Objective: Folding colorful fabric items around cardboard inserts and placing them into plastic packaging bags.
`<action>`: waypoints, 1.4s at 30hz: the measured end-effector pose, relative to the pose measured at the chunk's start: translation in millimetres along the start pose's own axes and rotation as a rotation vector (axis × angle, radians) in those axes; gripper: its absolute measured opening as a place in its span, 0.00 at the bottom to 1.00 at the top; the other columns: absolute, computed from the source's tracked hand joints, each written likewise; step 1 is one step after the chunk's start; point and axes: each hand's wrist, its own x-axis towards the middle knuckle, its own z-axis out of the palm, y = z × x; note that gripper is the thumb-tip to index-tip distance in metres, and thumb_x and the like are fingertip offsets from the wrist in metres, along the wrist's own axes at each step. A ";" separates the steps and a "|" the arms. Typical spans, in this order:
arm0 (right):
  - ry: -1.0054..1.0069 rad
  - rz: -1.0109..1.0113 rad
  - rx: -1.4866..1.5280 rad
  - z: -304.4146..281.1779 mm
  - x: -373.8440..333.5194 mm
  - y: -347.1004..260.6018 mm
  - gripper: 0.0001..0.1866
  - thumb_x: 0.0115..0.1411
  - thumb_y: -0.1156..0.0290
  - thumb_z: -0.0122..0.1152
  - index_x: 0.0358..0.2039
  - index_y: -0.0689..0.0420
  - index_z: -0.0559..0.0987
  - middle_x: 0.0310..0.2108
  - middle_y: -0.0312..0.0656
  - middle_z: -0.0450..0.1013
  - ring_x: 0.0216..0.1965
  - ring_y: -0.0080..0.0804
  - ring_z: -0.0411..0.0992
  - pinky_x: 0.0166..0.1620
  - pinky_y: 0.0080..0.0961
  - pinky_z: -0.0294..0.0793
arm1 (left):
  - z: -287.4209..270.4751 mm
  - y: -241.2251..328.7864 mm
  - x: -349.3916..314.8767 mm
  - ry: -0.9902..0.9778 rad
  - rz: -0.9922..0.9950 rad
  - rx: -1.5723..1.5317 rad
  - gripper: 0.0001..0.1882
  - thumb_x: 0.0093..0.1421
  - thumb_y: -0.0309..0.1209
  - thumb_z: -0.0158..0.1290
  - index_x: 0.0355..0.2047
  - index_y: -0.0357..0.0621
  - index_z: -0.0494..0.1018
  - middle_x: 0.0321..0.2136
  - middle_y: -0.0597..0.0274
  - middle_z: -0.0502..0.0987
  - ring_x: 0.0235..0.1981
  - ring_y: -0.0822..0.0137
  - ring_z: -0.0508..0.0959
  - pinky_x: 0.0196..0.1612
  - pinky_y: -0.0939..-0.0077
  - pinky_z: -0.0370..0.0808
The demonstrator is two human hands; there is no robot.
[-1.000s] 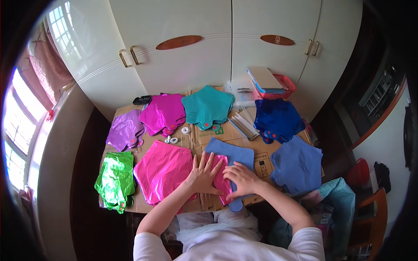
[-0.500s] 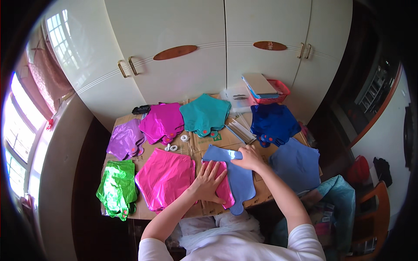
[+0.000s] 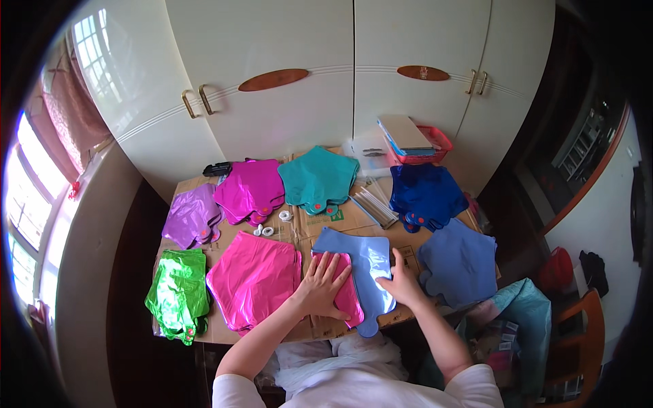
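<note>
On the cardboard-covered table before me lies a flat, shiny pale-blue foil balloon (image 3: 367, 262), its round tab toward me. A folded pink foil piece (image 3: 353, 302) rests over its left part. My left hand (image 3: 322, 287) lies flat on the pink foil with fingers spread. At the blue foil's right edge is my right hand (image 3: 404, 282), thumb touching the foil and index finger stretched away from it. To the left is a stack of flat pink foil balloons (image 3: 255, 282). A stack of pale-blue ones (image 3: 462, 262) lies to the right.
Around them lie green (image 3: 178, 289), lilac (image 3: 192, 217), magenta (image 3: 249, 190), teal (image 3: 318, 178) and dark-blue (image 3: 425, 194) foil stacks. White sticks (image 3: 374, 205) and small white ribbon rolls (image 3: 267, 231) sit mid-table. Behind are a red basket (image 3: 435, 139) and cabinet (image 3: 286, 122).
My right hand has moved from the blue foil's far edge down to its right edge. The blue foil's right side now spreads wider and flatter. My left hand stays on the pink piece.
</note>
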 end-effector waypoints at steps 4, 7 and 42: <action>0.077 -0.040 -0.237 14.4 -17.5 -22.3 0.41 0.51 0.69 0.62 0.61 0.67 0.52 0.41 0.64 0.71 0.38 0.59 0.73 0.40 0.46 0.73 | -2.0 -1.0 -1.3 -0.016 -0.007 -0.024 0.63 0.36 0.73 0.54 0.64 0.42 0.54 0.62 0.31 0.51 0.63 0.31 0.50 0.62 0.37 0.47; 0.196 -0.140 -0.291 25.3 -6.5 -15.5 0.33 0.53 0.73 0.58 0.59 0.65 0.58 0.42 0.60 0.71 0.38 0.57 0.73 0.39 0.45 0.73 | 2.5 -3.4 5.2 -0.009 -0.031 -0.001 0.63 0.36 0.75 0.50 0.64 0.42 0.54 0.62 0.32 0.51 0.64 0.33 0.49 0.63 0.37 0.45; 0.260 -0.558 -0.487 52.4 -20.6 -39.5 0.19 0.53 0.73 0.51 0.46 0.64 0.76 0.50 0.49 0.71 0.55 0.41 0.65 0.58 0.36 0.63 | 15.5 -60.0 41.0 0.276 -0.515 -0.685 0.07 0.41 0.27 0.59 0.20 0.34 0.75 0.36 0.47 0.71 0.44 0.52 0.72 0.47 0.65 0.72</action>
